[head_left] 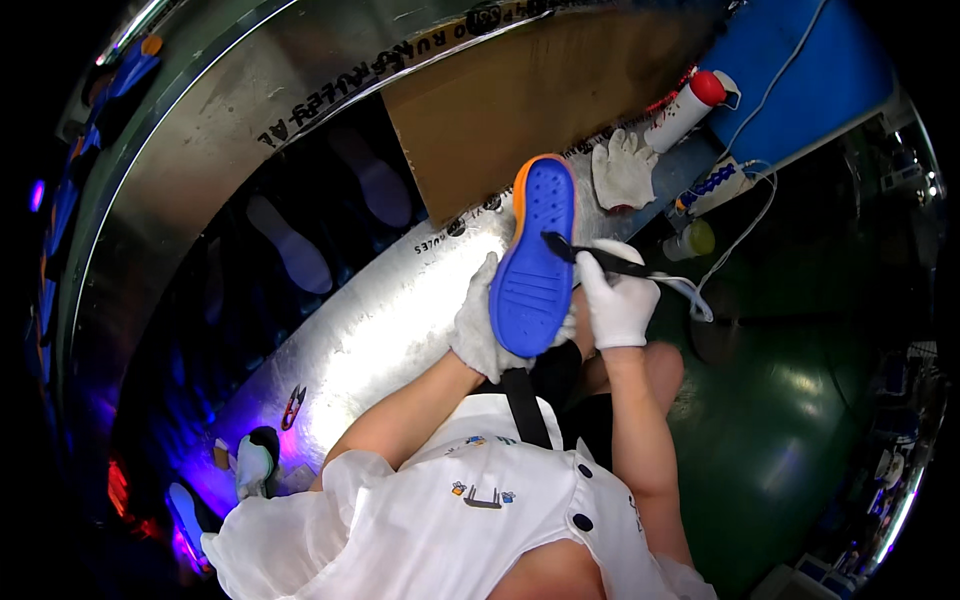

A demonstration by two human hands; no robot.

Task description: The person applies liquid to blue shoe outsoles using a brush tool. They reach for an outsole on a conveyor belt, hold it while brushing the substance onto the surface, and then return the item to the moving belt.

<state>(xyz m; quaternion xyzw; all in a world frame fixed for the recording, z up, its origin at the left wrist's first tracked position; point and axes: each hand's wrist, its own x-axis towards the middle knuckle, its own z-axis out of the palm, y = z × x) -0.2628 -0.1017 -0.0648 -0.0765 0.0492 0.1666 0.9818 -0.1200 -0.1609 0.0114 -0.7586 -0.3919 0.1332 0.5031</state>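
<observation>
A blue shoe sole (532, 275) with an orange edge along its toe end is held over my lap, its ribbed and dimpled face up. My left hand (482, 325), in a pale work glove, grips the heel part from the side and below; some fingertips show past its right edge. In my right hand (618, 300), also gloved, is a black brush (605, 262) with a white tube or cord trailing from its end. The brush tip lies over the middle of the sole and seems to touch it.
A metal ledge (400, 285) curves along my left, with red-handled snips (293, 408) on it. Beyond, pale soles (290, 245) lie in a dark channel beside a cardboard sheet (540, 90). A spare glove (622, 170), a red-capped white bottle (685, 110) and a yellow-lidded jar (690, 240) stand right.
</observation>
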